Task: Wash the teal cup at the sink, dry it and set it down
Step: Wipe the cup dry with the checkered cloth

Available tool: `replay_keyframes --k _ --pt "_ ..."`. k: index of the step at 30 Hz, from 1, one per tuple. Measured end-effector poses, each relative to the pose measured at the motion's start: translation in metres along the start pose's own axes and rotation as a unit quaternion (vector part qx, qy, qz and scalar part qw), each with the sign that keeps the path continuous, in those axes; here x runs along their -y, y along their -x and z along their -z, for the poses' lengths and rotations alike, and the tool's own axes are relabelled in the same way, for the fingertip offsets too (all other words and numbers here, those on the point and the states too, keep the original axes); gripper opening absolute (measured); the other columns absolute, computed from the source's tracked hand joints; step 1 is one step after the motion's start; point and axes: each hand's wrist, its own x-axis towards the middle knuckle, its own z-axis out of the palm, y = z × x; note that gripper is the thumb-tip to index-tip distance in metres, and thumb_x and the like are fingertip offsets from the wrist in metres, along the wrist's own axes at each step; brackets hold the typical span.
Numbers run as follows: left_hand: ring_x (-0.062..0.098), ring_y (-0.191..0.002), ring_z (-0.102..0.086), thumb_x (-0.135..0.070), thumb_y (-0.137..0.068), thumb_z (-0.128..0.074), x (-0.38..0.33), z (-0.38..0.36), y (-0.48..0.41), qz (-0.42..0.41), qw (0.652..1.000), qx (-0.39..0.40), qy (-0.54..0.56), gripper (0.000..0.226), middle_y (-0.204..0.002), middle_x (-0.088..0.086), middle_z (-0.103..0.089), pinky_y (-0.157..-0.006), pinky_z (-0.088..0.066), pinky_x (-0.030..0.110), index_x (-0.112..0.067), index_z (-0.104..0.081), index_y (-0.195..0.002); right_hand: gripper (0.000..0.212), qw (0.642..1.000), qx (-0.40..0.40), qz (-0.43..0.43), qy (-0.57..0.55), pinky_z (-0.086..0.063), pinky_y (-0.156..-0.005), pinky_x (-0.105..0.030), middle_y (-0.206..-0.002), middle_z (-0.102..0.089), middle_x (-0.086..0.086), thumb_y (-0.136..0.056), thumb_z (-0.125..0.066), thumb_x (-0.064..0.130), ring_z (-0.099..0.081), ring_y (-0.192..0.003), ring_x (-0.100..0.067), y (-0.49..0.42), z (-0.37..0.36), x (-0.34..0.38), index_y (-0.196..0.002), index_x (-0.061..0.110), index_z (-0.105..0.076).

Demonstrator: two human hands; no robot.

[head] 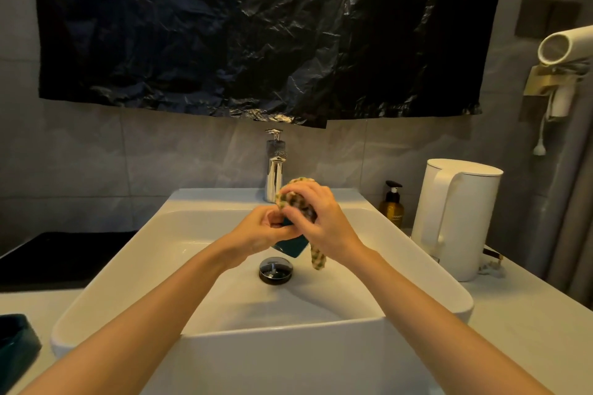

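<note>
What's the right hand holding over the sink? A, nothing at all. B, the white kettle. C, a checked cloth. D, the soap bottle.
C: the right hand grips a checked cloth and presses it against the cup, which the left hand holds over the sink.

Two hands show, the left hand [260,231] and the right hand [324,221]. Between them are one teal cup [290,245] and one checkered cloth [317,258]. Beyond them stands one faucet [274,170], and below them lies one drain plug [276,270]. Right of the right hand are one kettle [465,218] and one pump bottle [392,205].
</note>
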Motion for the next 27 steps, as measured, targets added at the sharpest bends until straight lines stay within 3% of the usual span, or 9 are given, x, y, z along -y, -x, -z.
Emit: replay_keyframes --k 4,8,10,14,15,19,20,23,27 --pt "0.008 -0.09 -0.067 -0.015 -0.086 -0.064 0.0 -0.006 0.001 -0.003 1.0 0.021 -0.017 0.021 -0.098 -0.007 -0.069 -0.07 -0.053 0.013 -0.021 -0.059 -0.107 0.018 0.972 -0.053 -0.169 -0.155 -0.053 -0.087 -0.031 -0.105 -0.064 0.007 -0.099 -0.046 0.029 -0.058 -0.1 -0.015 -0.013 0.001 -0.003 -0.107 0.026 -0.062" --pt "0.009 -0.09 -0.067 -0.015 -0.086 -0.064 -0.001 -0.004 -0.001 -0.009 1.0 0.0 -0.009 0.02 -0.097 -0.006 -0.069 -0.07 -0.052 0.015 -0.019 -0.06 -0.105 0.018 0.998 -0.063 0.014 0.021 -0.041 -0.089 -0.02 -0.11 -0.064 0.01 -0.094 -0.056 0.025 -0.05 -0.103 -0.009 -0.002 0.004 -0.007 -0.109 0.026 -0.066" --pt "0.011 -0.091 -0.067 -0.015 -0.086 -0.064 -0.003 -0.002 -0.001 -0.013 1.0 -0.001 0.0 0.02 -0.098 -0.004 -0.07 -0.071 -0.053 0.017 -0.019 -0.06 -0.105 0.017 0.997 -0.072 0.023 0.018 -0.039 -0.088 -0.017 -0.11 -0.064 0.012 -0.094 -0.057 0.025 -0.049 -0.103 -0.008 -0.004 0.001 -0.004 -0.108 0.026 -0.067" --pt "0.008 -0.091 -0.068 -0.015 -0.086 -0.064 -0.001 -0.005 0.001 -0.01 1.0 0.028 0.002 0.021 -0.097 -0.008 -0.071 -0.072 -0.052 0.015 -0.023 -0.061 -0.105 0.014 0.952 -0.06 -0.208 -0.214 -0.051 -0.078 -0.022 -0.096 -0.065 0.009 -0.097 -0.052 0.027 -0.06 -0.096 -0.015 -0.017 0.005 0.001 -0.1 0.024 -0.065" --pt "0.009 -0.092 -0.068 -0.016 -0.086 -0.065 -0.001 -0.005 0.001 -0.008 1.0 0.027 0.0 0.022 -0.099 -0.006 -0.071 -0.072 -0.052 0.016 -0.022 -0.061 -0.107 0.013 0.957 -0.057 -0.198 -0.204 -0.052 -0.079 -0.023 -0.096 -0.065 0.009 -0.097 -0.052 0.026 -0.06 -0.096 -0.015 -0.015 0.005 0.001 -0.1 0.025 -0.064" --pt "0.011 -0.094 -0.067 -0.016 -0.085 -0.065 -0.003 -0.004 -0.002 -0.013 1.0 0.002 0.005 0.023 -0.101 -0.002 -0.07 -0.074 -0.053 0.017 -0.017 -0.06 -0.108 0.015 0.997 -0.073 0.035 -0.003 -0.041 -0.088 -0.018 -0.106 -0.065 0.013 -0.093 -0.057 0.023 -0.053 -0.103 -0.009 -0.003 0.002 -0.002 -0.104 0.026 -0.067" --pt "0.011 -0.095 -0.067 -0.016 -0.085 -0.064 -0.003 -0.004 -0.002 -0.015 1.0 0.002 0.002 0.023 -0.101 -0.002 -0.07 -0.075 -0.053 0.018 -0.017 -0.061 -0.108 0.014 0.997 -0.072 0.034 -0.008 -0.041 -0.087 -0.018 -0.105 -0.065 0.013 -0.094 -0.056 0.024 -0.052 -0.102 -0.01 -0.005 0.0 -0.002 -0.103 0.026 -0.067" --pt "0.014 -0.097 -0.067 -0.016 -0.086 -0.064 -0.003 -0.005 -0.001 -0.015 1.0 0.02 0.006 0.027 -0.103 -0.001 -0.07 -0.078 -0.054 0.019 -0.016 -0.06 -0.112 0.015 0.97 -0.073 -0.165 -0.161 -0.048 -0.078 -0.024 -0.094 -0.065 0.008 -0.097 -0.05 0.03 -0.059 -0.093 -0.014 -0.016 0.005 0.002 -0.098 0.023 -0.063" --pt "0.01 -0.094 -0.067 -0.015 -0.086 -0.063 -0.006 -0.001 0.001 -0.014 0.999 0.016 0.032 0.028 -0.104 -0.005 -0.07 -0.073 -0.053 0.016 -0.021 -0.058 -0.112 0.03 0.858 -0.032 -0.41 -0.308 -0.051 -0.091 -0.035 -0.106 -0.066 -0.005 -0.098 -0.045 0.039 -0.062 -0.101 -0.02 -0.02 0.013 -0.011 -0.112 0.018 -0.06"
